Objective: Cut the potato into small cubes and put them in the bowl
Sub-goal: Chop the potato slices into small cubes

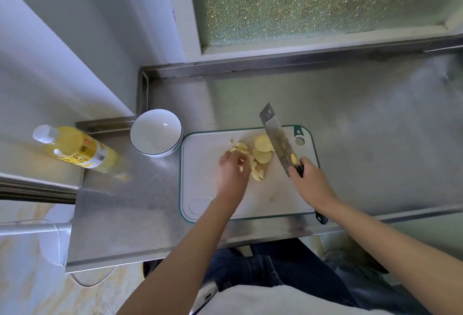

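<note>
Pale yellow potato slices (262, 148) and small cut pieces (257, 174) lie in the middle of a white cutting board (275, 194) with a green rim. My left hand (231, 170) rests over the cut pieces, fingers curled around some of them. My right hand (309, 177) grips the black handle of a cleaver (276, 137), whose blade is raised and tilted above the slices. A white bowl (156, 132) with a dark rim stands to the left of the board, with nothing in it.
The board sits on a steel counter (130, 202) with a raised back edge under a frosted window. A bottle of yellow liquid (77, 149) lies on its side left of the bowl. My legs show below the counter's front edge.
</note>
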